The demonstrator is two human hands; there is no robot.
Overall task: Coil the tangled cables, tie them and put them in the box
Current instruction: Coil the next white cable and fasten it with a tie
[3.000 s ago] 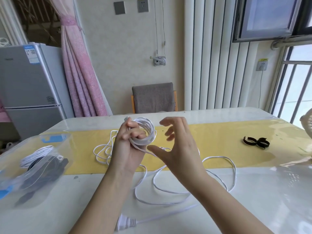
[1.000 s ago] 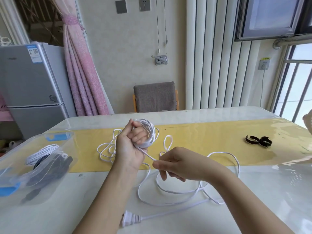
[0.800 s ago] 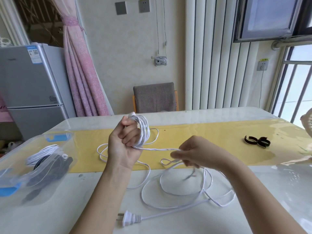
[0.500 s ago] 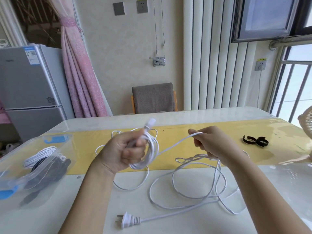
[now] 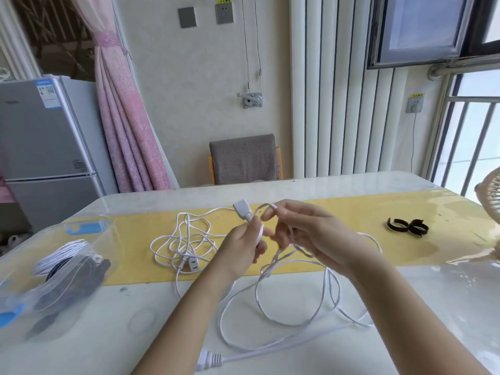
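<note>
A long white cable sprawls in loose loops on the table in front of me, ending in a plug at the near edge. My left hand grips the partly wound coil, with its white socket end sticking up above the fingers. My right hand pinches a strand of the same cable and loops it over next to the left hand. A second white cable lies tangled on the yellow runner. Two black straps lie at the right. The clear plastic box at the left holds coiled cables.
A yellow runner crosses the white table. A beige fan stands at the right edge. A grey chair sits behind the far side, with a fridge and a pink curtain at the back left.
My right hand has swung in from the right with a strand and now meets the left hand. The left hand tipped the coil, and the loose loops on the table shifted.
</note>
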